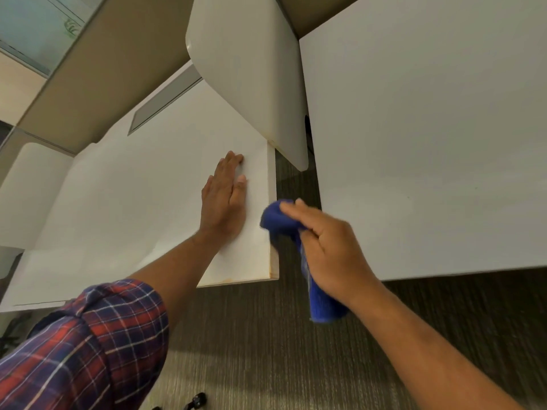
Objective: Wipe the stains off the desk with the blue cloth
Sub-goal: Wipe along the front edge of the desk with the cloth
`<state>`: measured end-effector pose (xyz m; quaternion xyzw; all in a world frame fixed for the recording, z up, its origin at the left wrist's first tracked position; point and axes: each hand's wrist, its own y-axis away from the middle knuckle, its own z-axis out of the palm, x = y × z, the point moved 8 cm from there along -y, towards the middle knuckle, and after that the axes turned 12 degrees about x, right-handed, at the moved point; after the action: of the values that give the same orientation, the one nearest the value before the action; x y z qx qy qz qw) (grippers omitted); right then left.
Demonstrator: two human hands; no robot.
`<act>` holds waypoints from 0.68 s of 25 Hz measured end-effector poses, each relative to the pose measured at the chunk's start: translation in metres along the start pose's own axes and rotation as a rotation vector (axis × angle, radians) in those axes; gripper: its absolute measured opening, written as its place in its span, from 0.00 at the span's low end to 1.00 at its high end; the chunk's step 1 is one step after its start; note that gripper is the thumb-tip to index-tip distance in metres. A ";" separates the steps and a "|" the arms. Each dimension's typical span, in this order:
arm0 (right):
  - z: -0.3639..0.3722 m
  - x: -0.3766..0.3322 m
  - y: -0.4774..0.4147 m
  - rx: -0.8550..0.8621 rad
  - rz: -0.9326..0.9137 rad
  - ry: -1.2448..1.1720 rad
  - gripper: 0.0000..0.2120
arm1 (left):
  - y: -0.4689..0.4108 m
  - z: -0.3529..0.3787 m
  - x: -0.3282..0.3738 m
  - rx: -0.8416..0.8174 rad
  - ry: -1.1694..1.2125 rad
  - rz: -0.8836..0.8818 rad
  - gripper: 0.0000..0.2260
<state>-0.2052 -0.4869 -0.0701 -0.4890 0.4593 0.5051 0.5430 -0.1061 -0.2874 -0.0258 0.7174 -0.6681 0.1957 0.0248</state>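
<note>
A white worktop fills the left of the view, its near right corner showing a brownish stain along the edge. A second white worktop lies to the right, well apart across a gap where grey-brown carpet shows. A pale rounded divider panel stands between the two surfaces, beyond the fingers of both hands. The person's left arm wears a rolled red and blue plaid sleeve and reaches forward onto the left worktop. The left hand lies palm down on that surface, its fingers stretched flat and close together, holding nothing, their tips pointing toward the divider's lower edge. The right hand hovers over the gap, just beside the right edge of the left worktop, with its fingers curled around the blue cloth. The cloth is bunched; one end bulges out ahead of the right fingertips and touches or nearly touches the worktop's right edge, which of the two cannot be told, while the other end hangs down below the palm toward the carpet. The cloth sits just to the right of the left hand's fingers, the two hands near each other but apart. A grey rectangular inset strip lies in the left worktop, well beyond the left fingertips. Small dark objects rest on the carpet at the bottom edge, too small to identify.
</note>
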 end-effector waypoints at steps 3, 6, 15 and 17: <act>-0.010 -0.005 -0.041 0.191 0.016 0.003 0.21 | 0.000 0.000 0.000 -0.002 0.000 -0.002 0.26; 0.022 -0.002 -0.050 0.054 0.039 0.031 0.23 | -0.002 -0.001 0.001 0.005 0.009 0.002 0.26; 0.035 0.006 0.028 -0.078 0.005 -0.018 0.25 | -0.004 -0.003 0.000 0.009 -0.036 0.019 0.27; 0.032 0.006 0.055 -0.105 -0.002 -0.025 0.26 | -0.003 -0.004 0.001 0.008 -0.029 0.028 0.27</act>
<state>-0.2595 -0.4534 -0.0768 -0.5109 0.4249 0.5342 0.5226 -0.1041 -0.2868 -0.0217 0.7110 -0.6775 0.1882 0.0095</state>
